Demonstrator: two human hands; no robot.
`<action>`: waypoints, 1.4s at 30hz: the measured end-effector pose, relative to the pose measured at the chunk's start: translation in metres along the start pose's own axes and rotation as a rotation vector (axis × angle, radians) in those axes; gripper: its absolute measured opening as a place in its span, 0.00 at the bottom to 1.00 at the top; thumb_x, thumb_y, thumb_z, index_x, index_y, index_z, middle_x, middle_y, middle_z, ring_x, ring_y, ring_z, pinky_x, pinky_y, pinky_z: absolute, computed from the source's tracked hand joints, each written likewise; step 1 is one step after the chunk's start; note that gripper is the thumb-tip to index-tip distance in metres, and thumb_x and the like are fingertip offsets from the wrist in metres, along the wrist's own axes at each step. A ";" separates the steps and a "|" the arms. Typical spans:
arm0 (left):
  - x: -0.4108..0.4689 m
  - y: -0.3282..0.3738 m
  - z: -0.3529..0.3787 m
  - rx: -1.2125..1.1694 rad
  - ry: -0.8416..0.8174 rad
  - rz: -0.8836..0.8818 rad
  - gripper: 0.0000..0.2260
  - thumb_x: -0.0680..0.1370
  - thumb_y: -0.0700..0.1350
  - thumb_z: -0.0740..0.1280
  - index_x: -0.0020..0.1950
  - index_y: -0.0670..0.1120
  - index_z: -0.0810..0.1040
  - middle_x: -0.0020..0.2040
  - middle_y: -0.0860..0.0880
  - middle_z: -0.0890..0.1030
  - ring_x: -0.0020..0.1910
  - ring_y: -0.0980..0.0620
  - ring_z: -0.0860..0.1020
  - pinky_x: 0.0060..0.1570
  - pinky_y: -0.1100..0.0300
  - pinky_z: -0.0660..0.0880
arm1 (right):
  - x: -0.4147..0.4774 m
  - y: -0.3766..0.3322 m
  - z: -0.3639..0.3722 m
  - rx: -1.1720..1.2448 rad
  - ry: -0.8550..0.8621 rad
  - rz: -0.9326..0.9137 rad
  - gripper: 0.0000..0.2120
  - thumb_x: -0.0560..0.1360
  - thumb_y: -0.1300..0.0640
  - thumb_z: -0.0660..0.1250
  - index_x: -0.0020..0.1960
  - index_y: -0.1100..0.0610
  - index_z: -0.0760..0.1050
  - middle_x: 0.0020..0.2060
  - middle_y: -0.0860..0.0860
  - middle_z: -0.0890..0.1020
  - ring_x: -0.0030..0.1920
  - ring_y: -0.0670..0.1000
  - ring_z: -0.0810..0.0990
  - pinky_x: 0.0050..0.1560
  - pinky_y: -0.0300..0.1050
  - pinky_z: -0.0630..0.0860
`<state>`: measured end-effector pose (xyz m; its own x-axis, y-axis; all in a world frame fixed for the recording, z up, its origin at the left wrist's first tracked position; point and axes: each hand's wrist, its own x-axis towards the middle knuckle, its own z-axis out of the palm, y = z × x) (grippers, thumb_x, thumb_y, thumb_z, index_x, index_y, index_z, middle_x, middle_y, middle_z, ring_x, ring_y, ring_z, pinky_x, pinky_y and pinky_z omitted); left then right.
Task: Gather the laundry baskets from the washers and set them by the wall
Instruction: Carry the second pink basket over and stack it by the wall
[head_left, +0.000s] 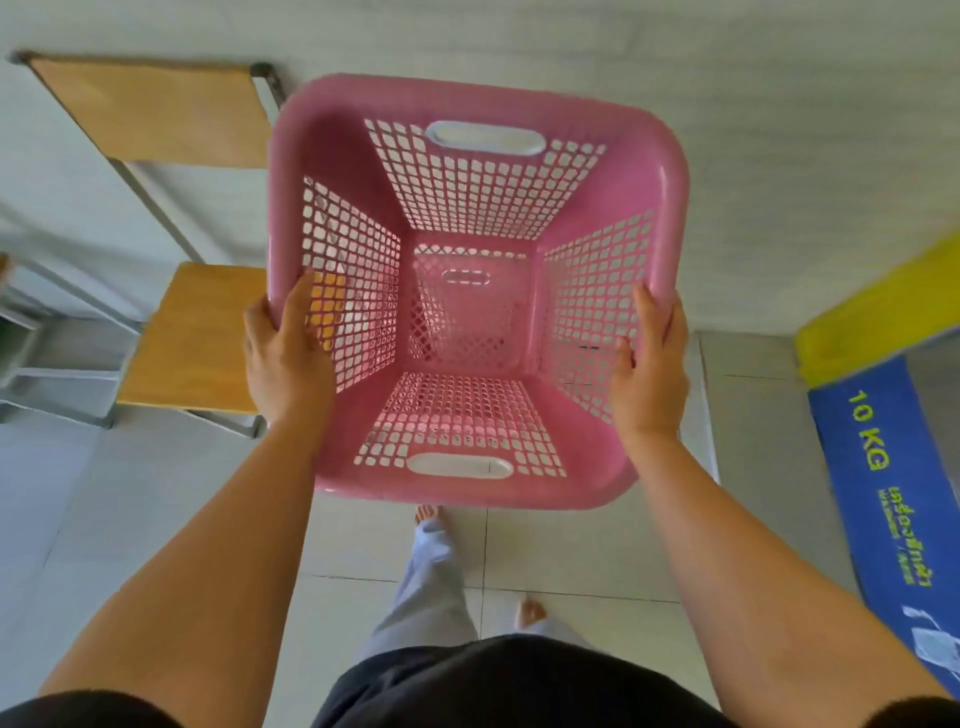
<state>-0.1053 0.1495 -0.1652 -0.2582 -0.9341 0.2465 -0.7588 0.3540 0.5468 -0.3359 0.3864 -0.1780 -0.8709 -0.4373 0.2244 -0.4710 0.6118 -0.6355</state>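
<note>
Pale floor tiles (571, 540) pass under bare feet. Above them, the left hand (284, 358) and right hand (649, 369) each clamp a side rim of the empty pink laundry basket (467, 119), thumbs inside, carried in mid-air; beyond stands a wooden chair (192, 338) against the wall (779, 130).

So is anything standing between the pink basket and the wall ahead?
Nothing visible does. Both hands, left hand and right hand, hold the pink basket straight toward the wall; the wooden chair stands off to the left.

the basket's (467, 291) rim hides most fingers (649, 317) of both hands, the blue washer (883, 493) runs off the right edge, and its small print blurs.
</note>
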 end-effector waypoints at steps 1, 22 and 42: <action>0.012 -0.005 0.007 0.003 -0.029 -0.001 0.30 0.74 0.38 0.59 0.70 0.65 0.65 0.64 0.45 0.70 0.58 0.42 0.73 0.46 0.45 0.77 | 0.007 -0.002 0.011 -0.010 -0.008 0.007 0.29 0.78 0.63 0.60 0.74 0.43 0.60 0.77 0.51 0.56 0.58 0.55 0.79 0.42 0.39 0.71; 0.136 -0.088 0.193 0.159 -0.486 -0.067 0.29 0.76 0.36 0.60 0.72 0.62 0.65 0.65 0.45 0.68 0.51 0.41 0.76 0.41 0.51 0.76 | 0.101 0.063 0.221 -0.198 -0.286 0.136 0.30 0.77 0.64 0.63 0.74 0.45 0.62 0.76 0.55 0.59 0.45 0.58 0.82 0.41 0.47 0.79; 0.127 -0.137 0.310 0.274 -0.726 -0.306 0.24 0.79 0.47 0.58 0.72 0.66 0.60 0.78 0.51 0.58 0.67 0.40 0.72 0.57 0.47 0.77 | 0.103 0.143 0.331 -0.484 -0.493 0.196 0.33 0.78 0.56 0.62 0.77 0.44 0.50 0.76 0.65 0.54 0.70 0.65 0.67 0.63 0.64 0.71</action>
<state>-0.2200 -0.0318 -0.4568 -0.2667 -0.8180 -0.5096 -0.9525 0.1431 0.2689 -0.4466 0.2110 -0.4901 -0.8347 -0.4662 -0.2932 -0.4212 0.8834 -0.2057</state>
